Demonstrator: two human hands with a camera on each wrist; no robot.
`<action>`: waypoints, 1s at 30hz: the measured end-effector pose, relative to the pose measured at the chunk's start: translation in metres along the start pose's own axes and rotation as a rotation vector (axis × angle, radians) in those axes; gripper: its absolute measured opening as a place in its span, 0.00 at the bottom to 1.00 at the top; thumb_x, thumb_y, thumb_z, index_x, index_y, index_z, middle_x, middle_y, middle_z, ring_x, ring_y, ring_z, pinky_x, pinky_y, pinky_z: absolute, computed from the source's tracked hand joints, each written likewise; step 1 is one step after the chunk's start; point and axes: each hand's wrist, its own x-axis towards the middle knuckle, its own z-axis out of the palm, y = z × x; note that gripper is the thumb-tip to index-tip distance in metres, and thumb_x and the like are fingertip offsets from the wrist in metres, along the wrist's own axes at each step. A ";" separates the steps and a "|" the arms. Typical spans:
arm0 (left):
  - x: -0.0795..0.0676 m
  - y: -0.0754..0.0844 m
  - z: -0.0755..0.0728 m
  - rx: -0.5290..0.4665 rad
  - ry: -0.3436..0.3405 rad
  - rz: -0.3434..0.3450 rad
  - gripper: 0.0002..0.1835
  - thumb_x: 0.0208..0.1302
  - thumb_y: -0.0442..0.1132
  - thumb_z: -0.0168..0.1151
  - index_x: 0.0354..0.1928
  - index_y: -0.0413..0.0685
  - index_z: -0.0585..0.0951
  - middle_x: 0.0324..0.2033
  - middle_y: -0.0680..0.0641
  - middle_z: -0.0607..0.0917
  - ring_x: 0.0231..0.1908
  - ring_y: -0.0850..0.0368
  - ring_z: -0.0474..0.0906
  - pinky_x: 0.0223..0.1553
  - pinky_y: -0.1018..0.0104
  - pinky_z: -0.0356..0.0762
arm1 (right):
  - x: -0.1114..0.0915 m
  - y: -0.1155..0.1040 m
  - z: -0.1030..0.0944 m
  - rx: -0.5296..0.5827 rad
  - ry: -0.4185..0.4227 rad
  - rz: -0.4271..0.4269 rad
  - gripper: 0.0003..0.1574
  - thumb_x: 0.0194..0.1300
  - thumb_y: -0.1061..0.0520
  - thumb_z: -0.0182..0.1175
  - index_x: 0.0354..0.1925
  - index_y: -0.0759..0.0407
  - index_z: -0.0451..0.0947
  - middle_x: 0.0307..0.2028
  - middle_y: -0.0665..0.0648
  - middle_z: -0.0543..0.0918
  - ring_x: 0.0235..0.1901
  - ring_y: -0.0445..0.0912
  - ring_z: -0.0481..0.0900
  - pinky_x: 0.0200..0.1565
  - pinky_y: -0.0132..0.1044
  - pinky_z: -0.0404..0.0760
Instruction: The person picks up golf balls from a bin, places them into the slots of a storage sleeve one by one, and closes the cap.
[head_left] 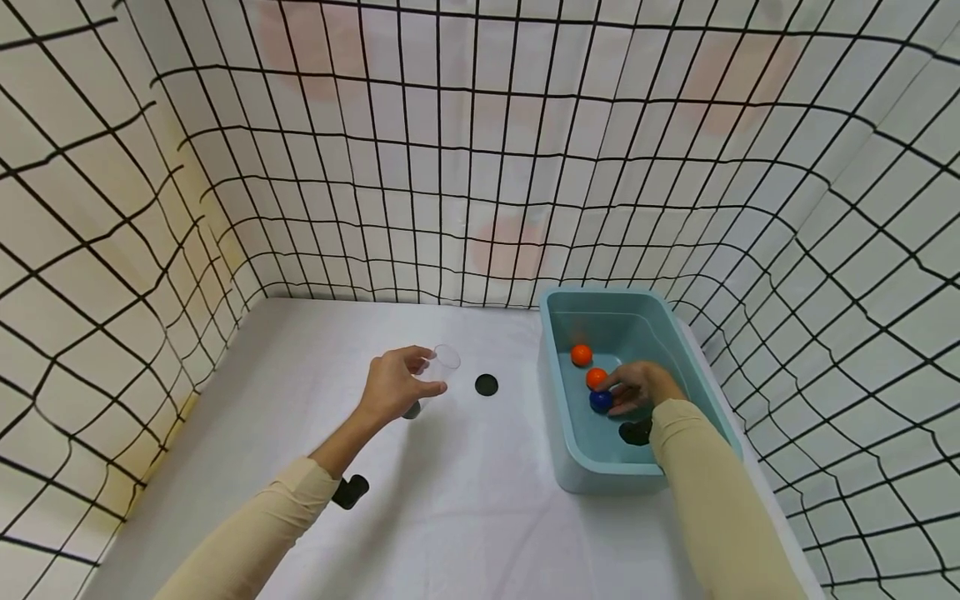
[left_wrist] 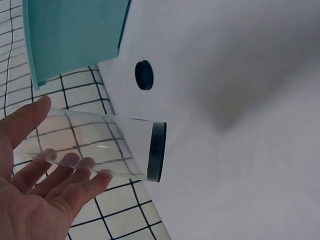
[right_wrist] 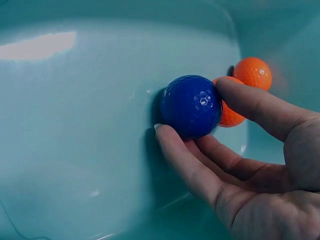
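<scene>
My left hand (head_left: 393,385) curls round a clear tube (left_wrist: 100,142), thumb on one side and fingers on the other. The tube stands upright on a black base (left_wrist: 157,152). Inside the light-blue bin (head_left: 562,417), my right hand (head_left: 637,387) holds a blue golf ball (right_wrist: 191,106) between thumb and fingertips, low over the bin floor. Two orange golf balls, one nearer (head_left: 597,378) and one farther (head_left: 581,355), lie just beyond the blue one. A black round disc (head_left: 486,384) lies on the table between tube and bin.
The white-covered table (head_left: 480,517) is bounded at the back and sides by black netting (head_left: 480,167) over white cloth. The bin's tall walls surround my right hand. Black wrist devices show at the left wrist (head_left: 351,492) and right wrist (head_left: 636,432).
</scene>
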 end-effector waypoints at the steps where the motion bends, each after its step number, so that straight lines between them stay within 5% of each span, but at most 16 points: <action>1: 0.000 0.000 0.000 0.001 0.000 0.000 0.29 0.48 0.40 0.82 0.54 0.39 0.85 0.48 0.35 0.88 0.51 0.40 0.86 0.48 0.49 0.85 | 0.001 0.000 0.000 0.002 0.002 0.001 0.35 0.67 0.60 0.65 0.63 0.77 0.64 0.53 0.75 0.76 0.43 0.61 0.88 0.50 0.46 0.85; 13: -0.001 -0.006 -0.003 0.021 -0.004 -0.014 0.29 0.50 0.42 0.81 0.55 0.40 0.85 0.47 0.35 0.88 0.50 0.41 0.86 0.45 0.50 0.86 | -0.011 0.000 -0.001 0.004 -0.058 -0.003 0.26 0.65 0.59 0.68 0.54 0.73 0.70 0.45 0.70 0.78 0.38 0.58 0.90 0.49 0.45 0.85; 22: -0.002 -0.004 -0.004 0.010 -0.004 0.001 0.29 0.49 0.44 0.81 0.54 0.43 0.85 0.46 0.36 0.89 0.48 0.42 0.86 0.42 0.52 0.86 | -0.023 -0.013 -0.013 0.120 -0.145 -0.006 0.29 0.72 0.58 0.61 0.63 0.72 0.66 0.46 0.69 0.79 0.37 0.55 0.90 0.49 0.43 0.86; 30: -0.002 -0.003 -0.003 0.006 -0.004 0.014 0.28 0.50 0.44 0.81 0.54 0.44 0.85 0.46 0.37 0.89 0.49 0.43 0.86 0.45 0.51 0.85 | -0.040 -0.038 -0.012 0.110 -0.146 -0.093 0.39 0.69 0.57 0.63 0.71 0.69 0.61 0.55 0.71 0.77 0.40 0.54 0.90 0.50 0.41 0.86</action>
